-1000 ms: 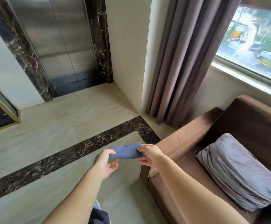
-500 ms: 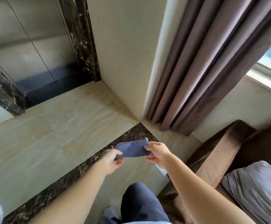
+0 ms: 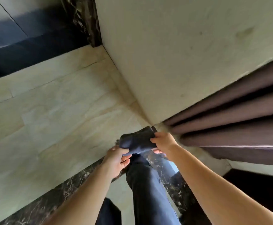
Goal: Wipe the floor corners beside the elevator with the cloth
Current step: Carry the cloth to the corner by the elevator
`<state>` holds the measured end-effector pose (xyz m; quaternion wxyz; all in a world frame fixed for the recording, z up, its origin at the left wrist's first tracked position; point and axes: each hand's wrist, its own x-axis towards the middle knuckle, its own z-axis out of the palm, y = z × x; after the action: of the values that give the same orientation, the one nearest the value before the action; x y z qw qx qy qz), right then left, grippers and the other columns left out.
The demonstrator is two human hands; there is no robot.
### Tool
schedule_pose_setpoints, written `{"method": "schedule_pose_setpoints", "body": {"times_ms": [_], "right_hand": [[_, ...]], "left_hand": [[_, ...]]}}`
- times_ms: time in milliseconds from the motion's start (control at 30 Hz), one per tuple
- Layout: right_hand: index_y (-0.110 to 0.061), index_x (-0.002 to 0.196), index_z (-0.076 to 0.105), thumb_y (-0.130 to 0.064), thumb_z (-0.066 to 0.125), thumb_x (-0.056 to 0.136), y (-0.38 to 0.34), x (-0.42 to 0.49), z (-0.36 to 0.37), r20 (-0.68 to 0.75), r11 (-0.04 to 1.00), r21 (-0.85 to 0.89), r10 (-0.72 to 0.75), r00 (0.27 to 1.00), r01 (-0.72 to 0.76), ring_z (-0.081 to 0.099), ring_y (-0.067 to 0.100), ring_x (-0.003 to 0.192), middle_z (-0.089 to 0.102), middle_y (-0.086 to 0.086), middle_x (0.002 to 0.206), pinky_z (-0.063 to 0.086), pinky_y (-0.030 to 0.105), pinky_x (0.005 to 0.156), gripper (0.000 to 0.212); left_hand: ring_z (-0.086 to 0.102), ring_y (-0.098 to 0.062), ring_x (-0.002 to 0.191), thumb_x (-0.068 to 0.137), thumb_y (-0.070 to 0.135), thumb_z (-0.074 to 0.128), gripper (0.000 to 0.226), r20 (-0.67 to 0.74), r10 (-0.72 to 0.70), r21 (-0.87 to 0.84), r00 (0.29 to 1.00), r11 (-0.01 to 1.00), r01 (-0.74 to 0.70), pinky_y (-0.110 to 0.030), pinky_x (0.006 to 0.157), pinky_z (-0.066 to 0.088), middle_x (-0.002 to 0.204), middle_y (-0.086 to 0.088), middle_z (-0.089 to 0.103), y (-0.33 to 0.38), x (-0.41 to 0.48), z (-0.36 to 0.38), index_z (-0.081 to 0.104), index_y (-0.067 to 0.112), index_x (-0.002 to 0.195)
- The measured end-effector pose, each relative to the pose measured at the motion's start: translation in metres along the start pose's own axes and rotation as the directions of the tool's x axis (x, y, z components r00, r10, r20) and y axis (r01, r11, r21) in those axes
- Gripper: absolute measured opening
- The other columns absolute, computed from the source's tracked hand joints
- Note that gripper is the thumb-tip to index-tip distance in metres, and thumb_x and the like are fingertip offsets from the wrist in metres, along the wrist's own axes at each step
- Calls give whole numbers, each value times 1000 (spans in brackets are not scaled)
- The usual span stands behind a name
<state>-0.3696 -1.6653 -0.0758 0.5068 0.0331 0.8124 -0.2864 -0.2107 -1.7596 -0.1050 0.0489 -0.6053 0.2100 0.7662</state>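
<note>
The view has closed in on the wall corner, where left hand and right hand each pinch an end of the cloth, likely readying it for wiping there.

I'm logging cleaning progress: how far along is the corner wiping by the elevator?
Nothing looks wiped yet. In hand: the left hand and right hand hold the blue cloth in the air above the floor. Left: wiping the floor corner beside the elevator frame.
</note>
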Motion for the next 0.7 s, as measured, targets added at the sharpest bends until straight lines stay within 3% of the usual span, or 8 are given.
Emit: {"method": "schedule_pose_setpoints", "body": {"times_ms": [200,300,367,433,500,567,633,700], "right_hand": [[-9,79,67,-3,56,87,-15,274,32,-129,987,-83,-144,981,134,66,36,71,65,18,76,60,52,74,15],[-11,107,65,-9,52,88,36,381,49,-270,949,-293,-200,942,117,64,38,91,70,17,103,53,43,74,24],[-15,132,49,-18,49,88,89,434,65,-362,790,-613,-275,891,-5,53,36,110,59,14,127,44,38,85,44],[-13,141,42,-31,48,85,135,466,87,-297,623,-780,-447,844,56,47,38,123,52,14,136,42,45,97,59],[-12,147,38,-43,46,87,168,500,105,-150,510,-838,-558,816,194,45,37,134,48,15,146,39,47,106,68],[-19,153,29,-53,40,91,184,533,115,-50,413,-871,-613,788,265,27,33,147,31,13,159,24,45,116,72],[-24,156,21,-59,33,94,183,564,123,-12,364,-880,-659,752,305,9,28,152,14,8,164,12,45,118,72],[-25,157,13,-63,21,96,177,592,131,-8,353,-881,-679,734,317,2,27,153,6,7,165,8,48,119,73]], "left_hand": [[60,-21,81,89,1,58,20,36,63,-2,997,998,-63,-30,67,45,89,-11,62,52,284,27,56,11,106],[64,-24,83,91,12,62,15,85,10,164,996,986,-24,-33,66,50,99,-12,64,33,403,35,55,12,105],[62,-26,75,88,25,69,32,34,42,402,999,914,-52,-33,61,49,102,-14,62,4,473,32,49,12,109],[58,-30,81,81,25,73,41,-17,393,731,919,632,-257,-35,67,46,105,-14,56,-23,526,14,46,13,110],[55,-38,91,79,18,70,34,130,695,902,707,213,-376,-43,78,47,103,-14,55,-32,569,-11,52,9,105],[52,-41,95,77,22,64,31,291,795,938,532,-127,-323,-48,83,46,103,-16,57,-13,599,-27,55,9,104],[51,-39,102,76,27,62,38,414,812,904,412,-314,-290,-47,86,41,114,-16,57,14,621,-35,57,11,110],[49,-37,109,76,33,58,48,466,808,883,360,-398,-250,-44,87,35,127,-16,55,41,637,-37,57,10,118]]}}
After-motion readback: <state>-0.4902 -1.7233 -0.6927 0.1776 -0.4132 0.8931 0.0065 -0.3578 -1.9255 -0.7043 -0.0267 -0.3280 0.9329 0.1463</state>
